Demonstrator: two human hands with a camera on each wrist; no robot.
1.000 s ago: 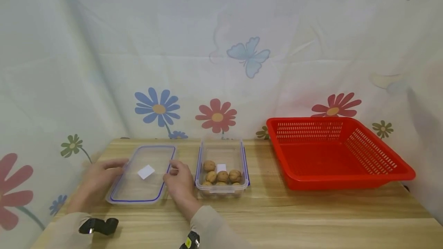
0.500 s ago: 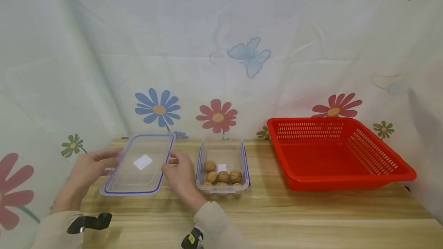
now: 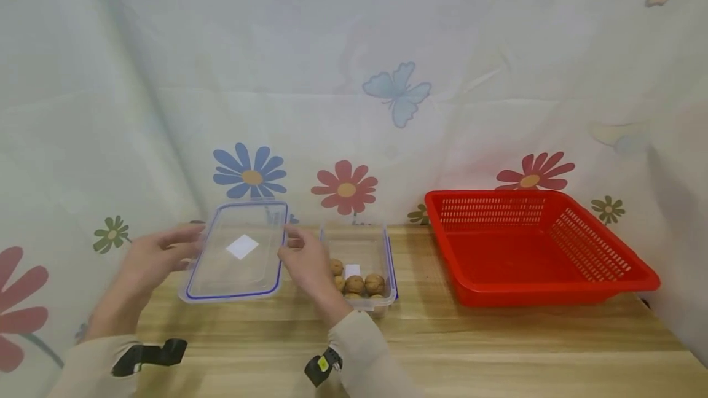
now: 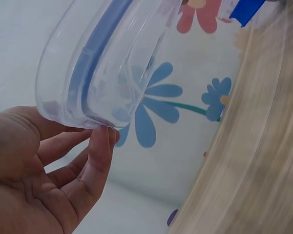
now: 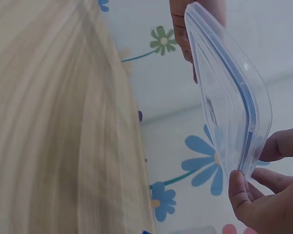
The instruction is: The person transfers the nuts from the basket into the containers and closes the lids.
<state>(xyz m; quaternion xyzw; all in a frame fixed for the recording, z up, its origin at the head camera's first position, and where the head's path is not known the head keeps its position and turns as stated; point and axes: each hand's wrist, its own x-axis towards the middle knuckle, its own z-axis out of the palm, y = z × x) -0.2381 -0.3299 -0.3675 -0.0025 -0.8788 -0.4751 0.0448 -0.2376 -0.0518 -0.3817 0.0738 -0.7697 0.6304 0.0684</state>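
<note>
Between both hands a clear plastic lid (image 3: 232,275) with a blue seal is held up off the table, a white square label (image 3: 242,246) on it. My left hand (image 3: 160,260) pinches its left edge; the left wrist view shows thumb and fingertips at the lid's rim. On the opposite edge my right hand (image 3: 306,260) pinches with thumb and fingers, as the right wrist view also shows. Just right of that hand stands a clear container (image 3: 389,263) with several walnuts (image 3: 355,285) in it. My right hand and forearm overlap its left side in the head view.
A red plastic basket (image 3: 547,290) with slotted sides sits at the right of the wooden table (image 3: 475,349). Behind the table hangs a pale cloth (image 3: 310,109) printed with flowers and a butterfly.
Both hands have lifted the lid off the table. It has risen and, in the last half second, shifted right toward the walnut container. The container and basket have stayed in place.
</note>
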